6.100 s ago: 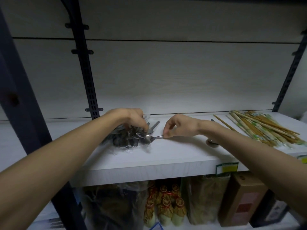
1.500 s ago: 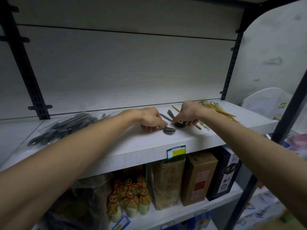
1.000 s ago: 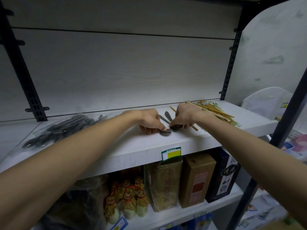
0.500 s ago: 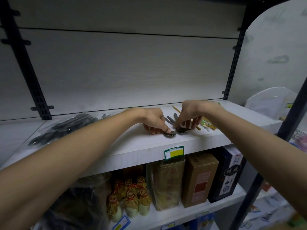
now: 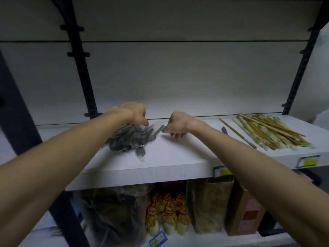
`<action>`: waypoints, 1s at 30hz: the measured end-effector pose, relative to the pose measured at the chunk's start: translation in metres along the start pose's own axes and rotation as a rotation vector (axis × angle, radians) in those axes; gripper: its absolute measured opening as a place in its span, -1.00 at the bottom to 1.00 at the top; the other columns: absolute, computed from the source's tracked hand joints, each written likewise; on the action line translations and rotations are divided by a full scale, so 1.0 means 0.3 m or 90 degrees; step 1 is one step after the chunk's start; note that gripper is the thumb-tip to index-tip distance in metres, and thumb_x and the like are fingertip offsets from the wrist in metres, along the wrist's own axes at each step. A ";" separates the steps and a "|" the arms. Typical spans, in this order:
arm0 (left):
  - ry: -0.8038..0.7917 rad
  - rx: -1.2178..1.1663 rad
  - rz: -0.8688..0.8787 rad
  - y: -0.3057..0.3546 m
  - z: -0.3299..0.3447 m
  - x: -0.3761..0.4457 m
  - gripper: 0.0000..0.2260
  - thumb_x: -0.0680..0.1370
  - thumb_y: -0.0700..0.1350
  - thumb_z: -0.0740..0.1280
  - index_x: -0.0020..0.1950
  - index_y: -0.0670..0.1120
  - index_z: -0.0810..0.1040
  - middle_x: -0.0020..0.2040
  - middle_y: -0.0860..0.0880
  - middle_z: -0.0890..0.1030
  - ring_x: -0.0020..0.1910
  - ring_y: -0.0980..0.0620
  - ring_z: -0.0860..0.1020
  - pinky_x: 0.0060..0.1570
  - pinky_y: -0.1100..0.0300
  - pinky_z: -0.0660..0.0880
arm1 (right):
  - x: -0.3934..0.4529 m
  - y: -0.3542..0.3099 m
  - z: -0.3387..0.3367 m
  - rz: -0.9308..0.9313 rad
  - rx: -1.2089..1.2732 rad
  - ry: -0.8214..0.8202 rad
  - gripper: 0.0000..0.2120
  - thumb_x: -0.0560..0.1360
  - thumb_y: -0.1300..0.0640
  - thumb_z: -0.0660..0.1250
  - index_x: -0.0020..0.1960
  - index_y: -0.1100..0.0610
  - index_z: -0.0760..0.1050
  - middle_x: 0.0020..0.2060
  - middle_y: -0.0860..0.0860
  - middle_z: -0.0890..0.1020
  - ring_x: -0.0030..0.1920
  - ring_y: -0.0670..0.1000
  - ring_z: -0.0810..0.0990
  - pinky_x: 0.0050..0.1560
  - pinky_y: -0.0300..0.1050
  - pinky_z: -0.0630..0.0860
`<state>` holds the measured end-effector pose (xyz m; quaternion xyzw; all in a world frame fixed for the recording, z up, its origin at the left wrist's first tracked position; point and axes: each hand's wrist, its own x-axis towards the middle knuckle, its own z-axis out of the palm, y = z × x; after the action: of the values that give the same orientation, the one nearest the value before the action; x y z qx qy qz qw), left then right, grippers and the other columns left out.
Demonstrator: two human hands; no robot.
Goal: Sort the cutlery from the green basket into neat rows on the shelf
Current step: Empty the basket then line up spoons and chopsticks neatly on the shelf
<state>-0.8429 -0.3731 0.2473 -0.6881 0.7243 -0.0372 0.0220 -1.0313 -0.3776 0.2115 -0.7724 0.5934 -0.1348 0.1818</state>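
A clear plastic bag of metal spoons (image 5: 129, 139) lies on the white shelf (image 5: 142, 172), left of centre. My left hand (image 5: 135, 113) rests on top of the bag with curled fingers gripping it. Just right of the bag, my right hand (image 5: 176, 124) has its thumb and forefinger pinched together at the end of a spoon handle (image 5: 159, 130) that sticks out of the bag. A laid-out spoon (image 5: 224, 130) peeks from behind my right forearm. The green basket is not in view.
A pile of wrapped bamboo chopsticks (image 5: 267, 133) lies at the shelf's right end. Dark uprights (image 5: 81, 68) stand behind the bag. On the shelf below stand bags, small bottles (image 5: 167, 216) and a brown box (image 5: 247, 211).
Both hands have left the laid-out spoons beside the chopsticks and gone left to the bag of spoons. My view has swung left with them.
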 end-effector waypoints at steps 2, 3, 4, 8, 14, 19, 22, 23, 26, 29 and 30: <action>-0.022 -0.010 -0.006 -0.048 0.028 -0.009 -0.66 0.49 0.20 0.39 -0.02 -0.07 0.66 -0.08 -0.05 0.67 -0.12 -0.09 0.62 -0.10 0.10 0.57 | 0.024 -0.047 0.048 -0.001 0.024 0.002 -0.65 0.45 -0.11 0.45 -0.15 0.21 0.64 -0.34 0.04 0.72 -0.35 0.02 0.72 -0.28 -0.15 0.64; -0.032 -0.018 -0.007 -0.063 0.045 -0.011 -0.65 0.51 0.21 0.39 -0.01 -0.08 0.67 -0.07 -0.05 0.68 -0.11 -0.09 0.63 -0.08 0.10 0.58 | 0.031 -0.067 0.064 -0.003 0.018 0.012 -0.64 0.43 -0.16 0.44 -0.19 0.17 0.61 -0.35 0.02 0.71 -0.34 0.02 0.71 -0.26 -0.16 0.62; -0.040 -0.028 -0.006 -0.071 0.060 -0.012 -0.64 0.52 0.21 0.38 0.00 -0.08 0.67 -0.06 -0.05 0.68 -0.09 -0.09 0.63 -0.07 0.10 0.57 | 0.036 -0.082 0.076 -0.003 0.004 0.021 -0.62 0.41 -0.21 0.44 -0.21 0.13 0.57 -0.35 0.00 0.69 -0.33 0.01 0.69 -0.24 -0.17 0.58; -0.026 -0.083 -0.005 -0.085 0.085 -0.004 -0.69 0.56 0.15 0.34 0.01 -0.08 0.68 -0.02 -0.06 0.69 -0.04 -0.10 0.62 -0.02 0.07 0.55 | 0.034 -0.106 0.091 0.024 -0.061 0.030 -0.56 0.39 -0.30 0.43 -0.24 0.07 0.44 -0.33 -0.03 0.56 -0.21 0.05 0.58 -0.20 -0.15 0.40; -0.070 -0.092 0.003 -0.058 0.072 0.010 -0.51 0.43 0.40 0.38 -0.02 -0.02 0.66 -0.07 0.03 0.66 -0.05 -0.04 0.61 0.02 0.07 0.56 | 0.055 -0.071 0.073 0.050 0.033 -0.023 -0.67 0.38 -0.06 0.52 -0.29 0.14 0.48 -0.59 -0.04 0.55 -0.60 -0.05 0.48 -0.47 -0.24 0.36; -0.058 -0.099 0.029 -0.021 0.083 0.034 -0.60 0.39 0.34 0.45 -0.09 0.01 0.65 -0.08 0.04 0.66 -0.05 -0.03 0.61 0.01 0.07 0.57 | 0.072 -0.038 0.067 0.057 0.049 -0.035 -0.85 0.39 0.10 0.47 -0.24 0.20 0.62 -0.56 -0.01 0.58 -0.58 -0.02 0.47 -0.47 -0.21 0.39; -0.071 -0.108 0.029 -0.004 0.092 0.052 -0.58 0.37 0.33 0.46 -0.11 -0.02 0.67 -0.13 0.02 0.67 -0.09 -0.04 0.63 0.02 0.03 0.59 | 0.075 -0.027 0.063 0.062 0.066 -0.041 -0.89 0.44 0.15 0.42 -0.20 0.19 0.63 -0.53 0.00 0.61 -0.61 -0.04 0.47 -0.49 -0.24 0.37; -0.076 -0.111 0.028 0.000 0.097 0.058 -0.58 0.36 0.32 0.47 -0.12 -0.02 0.67 -0.14 0.02 0.68 -0.10 -0.05 0.63 0.03 0.01 0.60 | 0.076 -0.023 0.063 0.064 0.080 -0.040 -0.88 0.47 0.14 0.40 -0.18 0.20 0.62 -0.50 0.01 0.62 -0.62 -0.04 0.49 -0.51 -0.26 0.37; -0.081 -0.115 0.031 0.007 0.111 0.072 -0.59 0.33 0.31 0.50 -0.12 -0.01 0.66 -0.13 0.02 0.68 -0.09 -0.04 0.63 0.03 0.02 0.60 | 0.077 -0.019 0.065 0.064 0.128 -0.027 -0.77 0.50 0.03 0.43 -0.13 0.21 0.59 -0.41 0.05 0.63 -0.63 -0.05 0.51 -0.58 -0.32 0.35; -0.093 -0.142 0.039 0.004 0.124 0.082 -0.68 0.37 0.23 0.53 -0.14 0.01 0.64 -0.13 0.02 0.67 -0.10 -0.03 0.63 -0.04 0.08 0.57 | 0.074 -0.022 0.072 0.058 0.097 -0.019 -0.72 0.43 -0.04 0.48 -0.23 0.17 0.56 -0.45 0.04 0.59 -0.60 -0.03 0.50 -0.53 -0.27 0.37; -0.102 -0.165 0.041 0.001 0.127 0.084 -0.71 0.40 0.20 0.53 -0.13 0.00 0.65 -0.14 0.00 0.68 -0.12 -0.03 0.64 -0.08 0.09 0.58 | 0.073 -0.021 0.074 0.055 0.085 -0.023 -0.73 0.42 -0.03 0.48 -0.24 0.17 0.55 -0.46 0.04 0.58 -0.57 -0.01 0.48 -0.51 -0.25 0.36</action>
<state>-0.8414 -0.3993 0.2097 -0.6624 0.7406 0.1124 -0.0081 -1.0107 -0.3947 0.1941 -0.7348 0.6122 -0.1519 0.2494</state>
